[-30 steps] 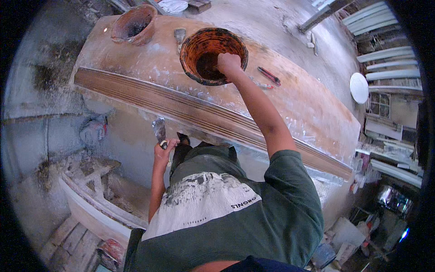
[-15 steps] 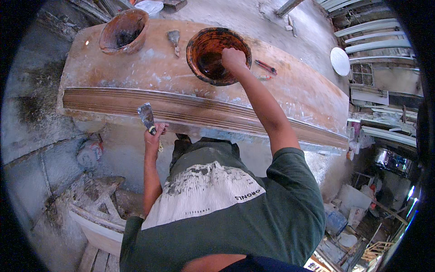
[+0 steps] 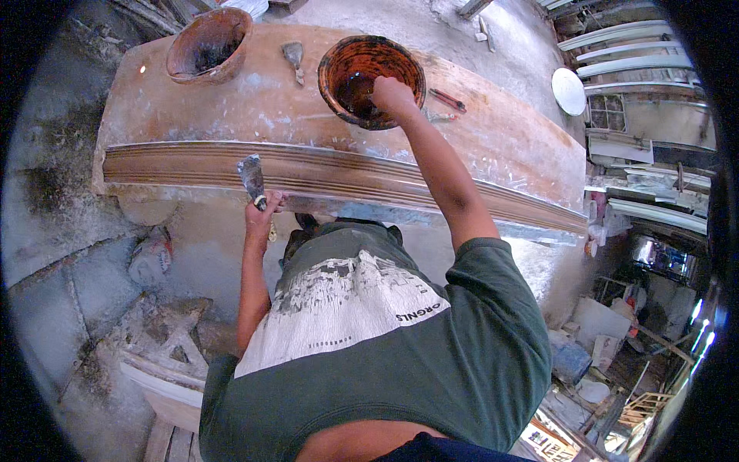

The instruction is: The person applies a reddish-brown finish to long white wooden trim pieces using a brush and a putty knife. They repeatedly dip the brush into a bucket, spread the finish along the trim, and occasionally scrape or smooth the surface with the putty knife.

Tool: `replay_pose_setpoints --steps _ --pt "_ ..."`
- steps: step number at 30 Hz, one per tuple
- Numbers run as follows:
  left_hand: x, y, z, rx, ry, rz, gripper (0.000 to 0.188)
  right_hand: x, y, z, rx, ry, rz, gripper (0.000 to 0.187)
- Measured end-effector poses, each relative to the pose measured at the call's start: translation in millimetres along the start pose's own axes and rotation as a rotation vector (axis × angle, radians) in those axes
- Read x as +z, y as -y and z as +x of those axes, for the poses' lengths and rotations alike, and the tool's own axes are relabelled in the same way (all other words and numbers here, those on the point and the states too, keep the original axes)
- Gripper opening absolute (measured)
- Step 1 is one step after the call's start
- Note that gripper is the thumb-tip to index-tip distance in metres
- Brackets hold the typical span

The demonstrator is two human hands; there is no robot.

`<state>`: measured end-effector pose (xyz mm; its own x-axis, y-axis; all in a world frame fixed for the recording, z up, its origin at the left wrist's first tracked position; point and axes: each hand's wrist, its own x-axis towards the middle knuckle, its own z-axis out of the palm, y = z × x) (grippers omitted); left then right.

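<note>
My left hand (image 3: 259,215) is closed round the handle of a putty knife (image 3: 250,174). Its blade points up and away, over the near side of a long brown moulding strip (image 3: 331,173) with ribbed edges. My right arm reaches across the table to a round bowl (image 3: 329,63), orange-brown inside with dark stains. Inside it, my right hand (image 3: 393,98) has its fingers curled downward near the dark, shiny liquid at the bottom. The fingertips, and whatever they may hold, are hidden.
On the stained table (image 3: 262,115) lie an old brush (image 3: 293,58) and a slim red tool (image 3: 447,100). A second, reddish bowl (image 3: 175,65) stands at the far left. White curved strips (image 3: 631,65) line the right wall, beside a white disc (image 3: 568,91).
Within the bowl, my right hand has moved slightly nearer to me. My left hand keeps hold of the putty knife. The whole view has shifted a little.
</note>
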<state>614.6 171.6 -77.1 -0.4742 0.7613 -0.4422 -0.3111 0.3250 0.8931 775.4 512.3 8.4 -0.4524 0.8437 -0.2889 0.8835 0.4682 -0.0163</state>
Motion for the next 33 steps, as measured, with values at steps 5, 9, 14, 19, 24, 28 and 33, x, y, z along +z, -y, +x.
replay_pose_setpoints --steps 5,9,14,19,24,28,33 --pt "17 3 -17 0.012 0.055 0.016 0.021 -45 -17 -40 -0.011 -0.26 -0.063 0.022" --pt "25 3 -15 0.017 0.082 0.101 0.021 -59 -18 -52 -0.061 -0.281 -0.006 0.02" --pt "38 2 -15 0.111 0.131 0.079 0.023 -62 -4 -78 -0.014 -0.37 0.065 0.021" --pt "53 -2 -30 0.084 0.066 0.107 0.022 -51 -7 -95 0.027 -0.501 0.188 0.026" --pt "52 14 -39 0.014 0.036 0.087 0.02 -21 -31 -81 -0.019 -0.162 0.161 0.03" --pt "51 31 -42 0.033 0.018 0.039 0.019 -64 -24 -122 0.024 -0.456 0.305 0.03" --pt "63 20 -31 0.068 0.009 -0.04 0.017 -28 -36 -93 0.045 -0.347 0.283 0.029"
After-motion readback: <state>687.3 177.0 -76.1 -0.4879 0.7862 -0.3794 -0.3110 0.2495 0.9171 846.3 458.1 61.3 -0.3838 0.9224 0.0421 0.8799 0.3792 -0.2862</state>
